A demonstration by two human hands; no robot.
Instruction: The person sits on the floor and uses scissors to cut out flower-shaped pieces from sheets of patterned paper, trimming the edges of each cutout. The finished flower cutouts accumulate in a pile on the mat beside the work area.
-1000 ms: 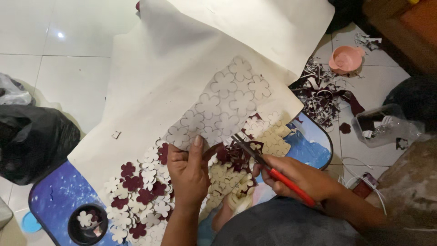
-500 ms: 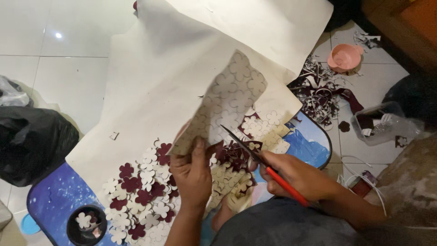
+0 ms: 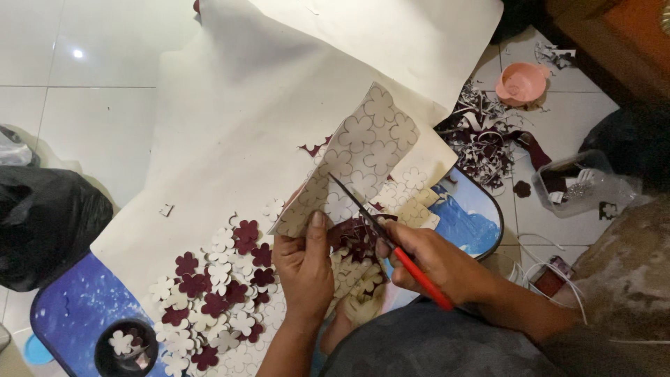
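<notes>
Scissors (image 3: 380,234) with red handles sat in the right hand (image 3: 436,262), fingers clenched around the handles, dark blades parted and pointing up-left into the lower edge of a pale sheet marked with flower outlines (image 3: 363,150). Left hand (image 3: 303,269) pinched that sheet at its bottom corner, thumb on top, holding it tilted up off the work surface. Sheet stood raised between the two hands, its top edge above the large cream paper (image 3: 230,126) spread over the floor and table.

Cut flower shapes (image 3: 216,293), cream and maroon mixed, lay heaped on the cream paper just left of and below the left hand. More maroon pieces lay under the scissors. Blue patterned low table (image 3: 70,314) showed at lower left and again right of the right hand. Small black cup (image 3: 125,345) with a few cream flowers stood on the table's lower left corner.

Pile of maroon and white offcuts (image 3: 485,136) lay on the white tile floor at upper right, a pink bowl (image 3: 522,82) just beyond it. Clear plastic box (image 3: 583,183) stood near the offcuts. Black plastic bag (image 3: 45,223) lay at far left.
</notes>
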